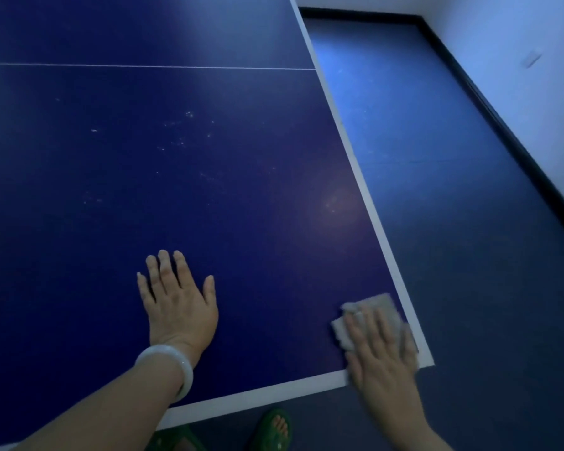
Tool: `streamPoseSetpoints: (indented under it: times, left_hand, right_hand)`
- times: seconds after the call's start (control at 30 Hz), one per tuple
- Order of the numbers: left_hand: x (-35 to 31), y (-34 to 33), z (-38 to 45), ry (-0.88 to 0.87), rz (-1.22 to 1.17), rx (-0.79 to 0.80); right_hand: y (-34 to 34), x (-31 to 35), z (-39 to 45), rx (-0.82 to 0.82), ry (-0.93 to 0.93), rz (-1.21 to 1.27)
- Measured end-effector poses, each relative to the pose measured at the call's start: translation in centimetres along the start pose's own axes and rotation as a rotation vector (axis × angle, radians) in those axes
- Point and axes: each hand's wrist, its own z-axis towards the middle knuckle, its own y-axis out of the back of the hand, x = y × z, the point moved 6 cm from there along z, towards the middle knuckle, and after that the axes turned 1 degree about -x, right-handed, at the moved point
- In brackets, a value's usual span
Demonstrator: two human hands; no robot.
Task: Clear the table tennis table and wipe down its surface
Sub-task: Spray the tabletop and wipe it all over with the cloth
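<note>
The dark blue table tennis table (pixel 183 196) with white border lines fills most of the head view. My left hand (pixel 179 301) lies flat on its surface near the front edge, fingers spread, with a pale bangle on the wrist. My right hand (pixel 380 346) presses a grey cloth (pixel 372 309) flat onto the table's near right corner, fingers straight on top of it. Pale dusty specks (pixel 183 138) dot the middle of the surface.
A thin white centre line (pixel 144 66) crosses the table further away. Blue floor (pixel 437 190) runs along the right side to a dark skirting board and white wall (pixel 518 60). My feet in green sandals (pixel 274 429) stand under the front edge.
</note>
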Motion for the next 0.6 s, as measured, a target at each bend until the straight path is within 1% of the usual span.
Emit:
streamPoseSetpoints:
  times: [0.07, 0.1, 0.17, 0.27, 0.3, 0.37, 0.43, 0.47, 0.5, 0.53, 0.6]
  left_hand:
    - [-0.1, 0.0, 0.0, -0.003, -0.002, -0.007]
    - [-0.1, 0.0, 0.0, -0.006, -0.003, -0.002]
    - [-0.2, -0.1, 0.0, -0.008, -0.003, 0.011]
    - [-0.2, 0.0, 0.0, 0.001, 0.008, 0.017]
    - [-0.2, 0.0, 0.0, 0.003, 0.013, 0.021]
    - [-0.3, 0.0, 0.0, 0.002, 0.018, 0.022]
    - [-0.3, 0.0, 0.0, 0.002, 0.017, 0.024]
    - [-0.3, 0.0, 0.0, 0.001, 0.017, 0.026]
    - [-0.3, 0.1, -0.1, 0.0, 0.014, 0.026]
    - [-0.2, 0.1, -0.1, -0.001, 0.01, 0.026]
    - [-0.2, 0.1, -0.1, -0.003, 0.001, 0.026]
  right_hand:
    - [0.2, -3.6, -0.7, 0.038, -0.207, 0.035]
    - [0.2, -4.5, -0.5, 0.08, -0.26, 0.048]
    - [0.2, -5.0, 1.1, 0.129, -0.28, 0.059]
    - [0.8, -5.2, 6.7, 0.09, -0.299, 0.095]
    - [1.0, -5.1, 8.9, 0.08, -0.327, 0.113]
    - [1.3, -4.6, 12.5, 0.096, -0.446, 0.179]
    - [1.0, -2.8, 14.2, 0.117, -0.544, 0.208]
    - [0.9, -1.2, 14.3, 0.108, -0.525, 0.186]
    - [0.7, 0.7, 14.0, 0.084, -0.458, 0.165]
    - [0.5, 3.0, 13.2, 0.057, -0.355, 0.153]
    - [0.0, 7.0, 10.9, 0.017, -0.087, 0.103]
